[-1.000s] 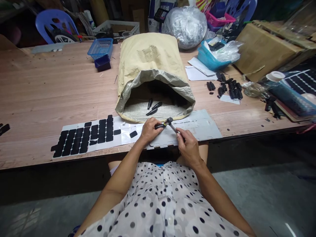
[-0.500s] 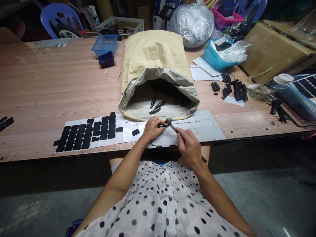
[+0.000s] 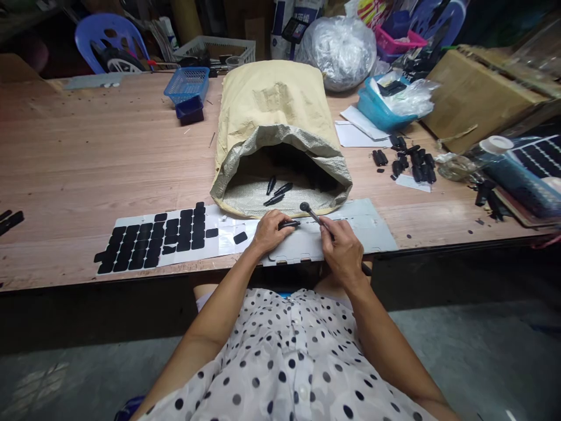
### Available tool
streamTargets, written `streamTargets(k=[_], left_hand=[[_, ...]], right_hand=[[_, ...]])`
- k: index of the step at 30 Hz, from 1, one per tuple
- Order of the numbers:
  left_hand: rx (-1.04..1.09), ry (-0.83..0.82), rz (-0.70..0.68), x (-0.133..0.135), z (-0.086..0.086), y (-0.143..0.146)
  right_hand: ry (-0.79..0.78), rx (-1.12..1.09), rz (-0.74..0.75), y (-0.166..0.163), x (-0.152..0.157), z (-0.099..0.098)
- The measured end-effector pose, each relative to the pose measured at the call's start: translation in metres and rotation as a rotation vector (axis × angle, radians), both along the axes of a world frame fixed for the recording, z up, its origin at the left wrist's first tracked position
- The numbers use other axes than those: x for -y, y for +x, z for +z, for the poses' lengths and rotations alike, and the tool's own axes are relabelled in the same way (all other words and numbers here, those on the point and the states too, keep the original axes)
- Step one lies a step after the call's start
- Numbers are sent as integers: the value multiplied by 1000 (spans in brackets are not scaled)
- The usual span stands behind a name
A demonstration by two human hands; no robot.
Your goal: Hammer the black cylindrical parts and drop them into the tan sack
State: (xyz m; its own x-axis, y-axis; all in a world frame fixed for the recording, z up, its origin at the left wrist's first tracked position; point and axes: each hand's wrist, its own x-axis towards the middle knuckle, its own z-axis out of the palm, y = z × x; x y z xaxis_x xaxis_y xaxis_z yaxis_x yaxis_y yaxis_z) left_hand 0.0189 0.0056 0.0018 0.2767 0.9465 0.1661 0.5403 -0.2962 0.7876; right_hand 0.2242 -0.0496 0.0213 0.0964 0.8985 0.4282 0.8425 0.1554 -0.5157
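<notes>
Black is the small piece (image 3: 290,224), gripped in my left hand (image 3: 268,231) at frame centre, long axis pointing right; my right hand (image 3: 344,248) grips the tool (image 3: 314,215), its round head (image 3: 304,206) higher in frame, near that tip.

I've got a wood-grain table (image 3: 118,152) here, blue plastic chairs (image 3: 83,42) far left and far right, dim grey floor (image 3: 464,351) near.
</notes>
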Motion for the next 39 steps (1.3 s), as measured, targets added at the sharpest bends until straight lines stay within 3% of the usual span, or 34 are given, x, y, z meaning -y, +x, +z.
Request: streamTargets(k=[4, 9, 17, 30, 39], left_hand=[[91, -8, 15, 0, -1, -5], [242, -128, 63, 2, -2, -10], [306, -214, 54, 4, 1, -16], [527, -311, 114, 4, 7, -16], [405, -246, 146, 2, 0, -13]], right_hand=[[2, 152, -92, 12, -24, -18], [28, 137, -106, 9, -28, -34], [-16, 126, -93, 8, -26, -33], [-6, 310, -143, 2, -29, -33], [13, 307, -150, 1, -30, -34]])
